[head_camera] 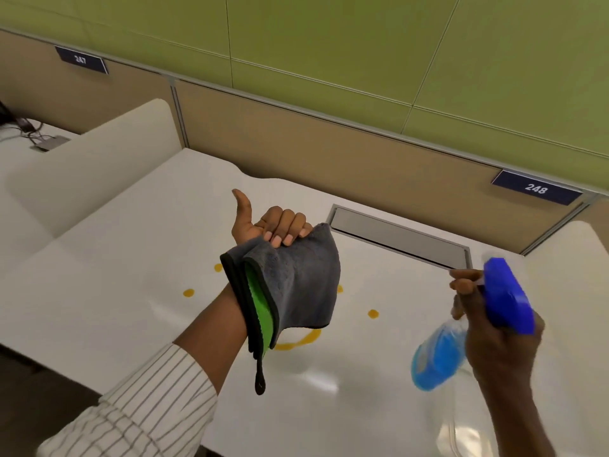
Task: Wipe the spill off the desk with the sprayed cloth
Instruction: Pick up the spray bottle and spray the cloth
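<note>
Hands are both hovering above the white laminate desk (108,291), neither touching it. Left hand (263,225) is gripping the top edge of a folded grey microfibre cloth with a green inner face and black trim (296,285), fingers curled shut over the fabric, thumb sticking up free. Cloth is hanging down in front of the wrist, its black hang loop dangling at the bottom. Striped white shirt sleeve (141,400) is covering the left forearm.

Right hand (494,341) is wrapped tight around the neck of a clear plastic spray bottle with a bright blue trigger head (507,295), forefingers lying on the trigger. Bottle is tilted, nozzle facing toward the cloth; it is blurred. Blue liquid (438,361) is sitting in the bottle body; fill level cannot be told through the blur.

Orange-yellow liquid spill (296,343) is lying on the desk toward its near edge, an arc-shaped smear partly hidden behind the hanging cloth. Separate small orange drops (188,293) are dotting the surface to the left, middle and right of it, well apart from each other.

Grey recessed cable hatch (400,237) is sitting in the desk near the far edge, lid appearing closed, contents not visible. Brown partition panel along the far edge is carrying a dark number plate reading 248 (535,189).
</note>
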`<state>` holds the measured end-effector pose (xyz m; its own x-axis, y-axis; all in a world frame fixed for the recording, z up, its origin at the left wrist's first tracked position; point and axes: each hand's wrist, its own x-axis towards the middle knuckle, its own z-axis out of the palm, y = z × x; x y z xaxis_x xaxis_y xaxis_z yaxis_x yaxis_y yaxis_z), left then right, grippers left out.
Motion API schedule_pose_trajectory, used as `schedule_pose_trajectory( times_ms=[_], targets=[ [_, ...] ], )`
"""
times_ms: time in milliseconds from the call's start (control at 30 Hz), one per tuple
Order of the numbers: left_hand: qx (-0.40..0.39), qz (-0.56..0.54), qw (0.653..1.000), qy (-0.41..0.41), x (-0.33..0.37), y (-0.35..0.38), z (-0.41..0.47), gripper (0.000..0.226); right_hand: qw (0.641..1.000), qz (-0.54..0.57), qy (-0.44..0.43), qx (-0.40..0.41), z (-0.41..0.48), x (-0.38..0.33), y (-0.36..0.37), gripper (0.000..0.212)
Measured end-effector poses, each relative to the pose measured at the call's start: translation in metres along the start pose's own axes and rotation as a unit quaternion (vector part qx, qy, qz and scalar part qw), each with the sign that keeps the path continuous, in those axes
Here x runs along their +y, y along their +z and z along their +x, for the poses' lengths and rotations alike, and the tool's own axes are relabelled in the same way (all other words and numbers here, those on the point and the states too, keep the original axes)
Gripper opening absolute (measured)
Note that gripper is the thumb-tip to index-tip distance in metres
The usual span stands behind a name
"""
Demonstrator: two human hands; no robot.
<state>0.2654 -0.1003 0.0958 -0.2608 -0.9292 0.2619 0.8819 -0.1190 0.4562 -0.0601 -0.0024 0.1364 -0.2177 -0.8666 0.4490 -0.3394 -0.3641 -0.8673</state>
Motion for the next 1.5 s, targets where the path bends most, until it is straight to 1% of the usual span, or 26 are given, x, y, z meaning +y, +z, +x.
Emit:
schedule_pose_trajectory(
  times_ms=[67, 100, 133, 200, 300, 367, 467, 533, 667, 967, 1100, 1200, 1300, 1367, 1400, 1500],
  targets=[
    [-0.004, 0.003, 1.000, -0.003, 0.007, -0.005, 0.003, 0.103, 0.997, 0.037, -0.001, -0.069, -0.007, -0.009, 0.032, 0.027],
    [-0.002, 0.004, 1.000, -0.004, 0.011, -0.008, 0.004, 0.103, 0.993, 0.049, 0.005, -0.105, -0.011, -0.012, 0.047, 0.025],
    [0.002, 0.007, 1.000, -0.004, 0.014, -0.010, 0.004, 0.103, 0.989, 0.055, 0.014, -0.137, -0.015, -0.015, 0.062, 0.032],
    [0.008, 0.018, 1.000, -0.002, 0.023, -0.014, 0.005, 0.103, 0.980, 0.058, 0.030, -0.190, -0.023, -0.019, 0.088, 0.054],
    [0.014, 0.023, 1.000, 0.002, 0.033, -0.018, 0.005, 0.102, 0.964, 0.062, 0.044, -0.253, -0.030, -0.024, 0.118, 0.067],
    [0.017, 0.027, 0.999, 0.005, 0.038, -0.019, 0.004, 0.101, 0.959, 0.055, 0.060, -0.273, -0.031, -0.026, 0.130, 0.066],
    [0.016, 0.036, 0.999, 0.013, 0.042, -0.019, 0.003, 0.102, 0.954, 0.031, 0.079, -0.288, -0.030, -0.026, 0.142, 0.051],
    [0.016, 0.041, 0.999, 0.017, 0.045, -0.018, 0.002, 0.102, 0.948, 0.009, 0.085, -0.306, -0.029, -0.025, 0.147, 0.050],
    [0.019, 0.044, 0.999, 0.020, 0.049, -0.017, 0.003, 0.103, 0.945, -0.013, 0.101, -0.311, -0.027, -0.019, 0.147, 0.056],
    [0.027, 0.031, 0.999, 0.030, 0.050, -0.018, 0.005, 0.102, 0.958, -0.013, 0.109, -0.265, -0.026, -0.012, 0.137, 0.058],
    [0.045, 0.032, 0.998, 0.032, 0.048, -0.016, 0.006, 0.102, 0.954, -0.030, 0.101, -0.282, -0.026, -0.017, 0.136, 0.063],
    [0.055, 0.033, 0.997, 0.032, 0.047, -0.015, 0.006, 0.103, 0.948, -0.039, 0.087, -0.303, -0.029, -0.022, 0.139, 0.053],
    [0.052, 0.034, 0.998, 0.030, 0.046, -0.014, 0.007, 0.103, 0.943, -0.047, 0.074, -0.321, -0.031, -0.026, 0.143, 0.034],
    [0.049, 0.035, 0.998, 0.029, 0.045, -0.013, 0.007, 0.102, 0.943, -0.046, 0.073, -0.321, -0.032, -0.025, 0.146, 0.029],
    [0.047, 0.035, 0.998, 0.028, 0.044, -0.013, 0.007, 0.101, 0.945, -0.046, 0.076, -0.316, -0.032, -0.024, 0.146, 0.031],
    [0.039, 0.031, 0.998, 0.026, 0.041, -0.013, 0.007, 0.099, 0.952, -0.039, 0.091, -0.291, -0.030, -0.017, 0.142, 0.048]
  ],
)
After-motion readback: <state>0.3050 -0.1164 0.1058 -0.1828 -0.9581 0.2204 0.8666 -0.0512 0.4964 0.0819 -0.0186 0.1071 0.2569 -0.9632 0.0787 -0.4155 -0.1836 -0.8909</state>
